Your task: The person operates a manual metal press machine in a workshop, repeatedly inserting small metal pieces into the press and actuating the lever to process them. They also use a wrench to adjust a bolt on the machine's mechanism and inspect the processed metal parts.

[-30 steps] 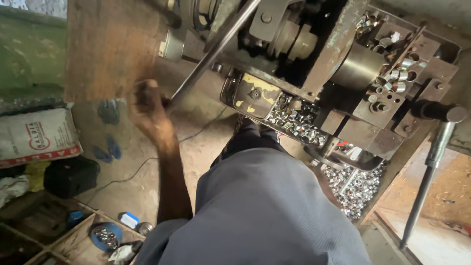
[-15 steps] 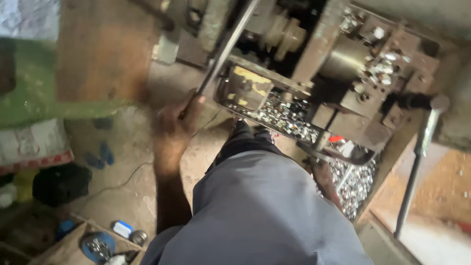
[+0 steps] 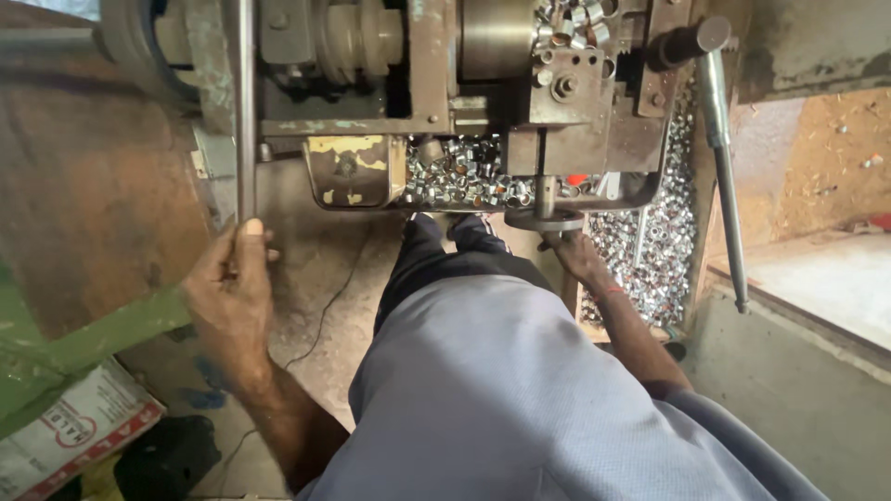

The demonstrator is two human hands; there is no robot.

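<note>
The person is standing close against an old, worn metal machine (image 3: 445,93) and is looking down along the grey shirt (image 3: 520,399). The left hand (image 3: 232,297) is closing around the lower end of a long, thin steel lever bar (image 3: 246,111), which is rising straight up on the left side of the machine; the grip is clamped on the bar, with the thumb lying along it, probably to steer it firmly. The right hand (image 3: 577,255) is reaching down on the right, just under a small round metal handwheel (image 3: 546,221) at the machine's near edge. It is touching the wheel, but I cannot tell if the fingers are closed on it. Behind it, a pile of small shiny metal rings (image 3: 464,176) is lying in the tray, where they seem to be falling from the machine.
</note>
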